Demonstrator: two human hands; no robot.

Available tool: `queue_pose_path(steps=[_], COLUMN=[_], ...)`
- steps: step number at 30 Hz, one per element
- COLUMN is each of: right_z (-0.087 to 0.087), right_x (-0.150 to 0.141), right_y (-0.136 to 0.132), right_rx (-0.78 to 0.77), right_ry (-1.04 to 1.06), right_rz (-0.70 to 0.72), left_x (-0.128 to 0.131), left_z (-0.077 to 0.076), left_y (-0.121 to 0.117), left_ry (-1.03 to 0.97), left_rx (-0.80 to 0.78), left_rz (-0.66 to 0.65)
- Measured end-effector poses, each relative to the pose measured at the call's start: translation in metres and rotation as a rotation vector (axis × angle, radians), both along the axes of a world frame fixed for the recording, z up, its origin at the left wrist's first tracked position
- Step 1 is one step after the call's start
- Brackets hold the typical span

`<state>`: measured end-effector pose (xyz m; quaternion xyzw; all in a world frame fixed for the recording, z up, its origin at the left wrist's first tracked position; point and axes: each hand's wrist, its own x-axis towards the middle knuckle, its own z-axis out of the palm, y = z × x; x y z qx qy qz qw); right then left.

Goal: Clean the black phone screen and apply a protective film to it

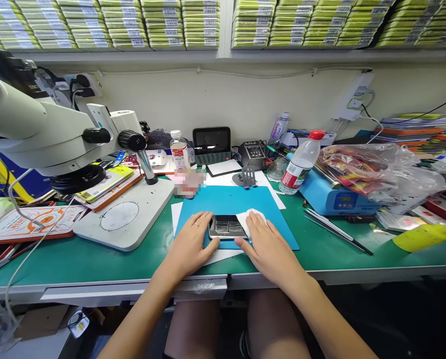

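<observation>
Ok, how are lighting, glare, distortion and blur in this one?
All in the head view: bright light over the bench, deep shadow beneath at right; apparent reflections on the dark device between left hand and right hand, both reasonably sharp; outer packet stacks skewed, wide-angle style; pixelated patch beyond the blue mat.

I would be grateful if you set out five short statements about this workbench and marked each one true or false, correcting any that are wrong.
1. The right hand lies over a white wipe. True.
2. The left hand grips the yellow squeeze bottle. False: the left hand is at the left end of the dark device.
3. The dark device lies on the blue mat. True.
4. The red-capped bottle stands left of the blue mat. False: the red-capped bottle stands to the right of it.
5. The microscope is on the left side of the bench. True.
</observation>
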<state>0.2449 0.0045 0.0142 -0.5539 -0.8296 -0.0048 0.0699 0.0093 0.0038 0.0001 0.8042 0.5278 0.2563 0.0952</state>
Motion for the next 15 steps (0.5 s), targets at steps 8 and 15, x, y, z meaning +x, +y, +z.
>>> queue_pose_path(steps=[8,15], right_z=[-0.007,0.010], right_x=[0.012,-0.029], right_y=[-0.017,0.020], right_rx=[0.059,-0.055], right_ry=[0.010,0.040], right_rz=[0.059,0.230], left_x=[-0.003,-0.026], left_z=[0.007,0.014], left_y=[0.007,0.029], left_ry=[0.056,-0.016], left_rx=[-0.035,-0.107], left_rz=[-0.076,-0.219])
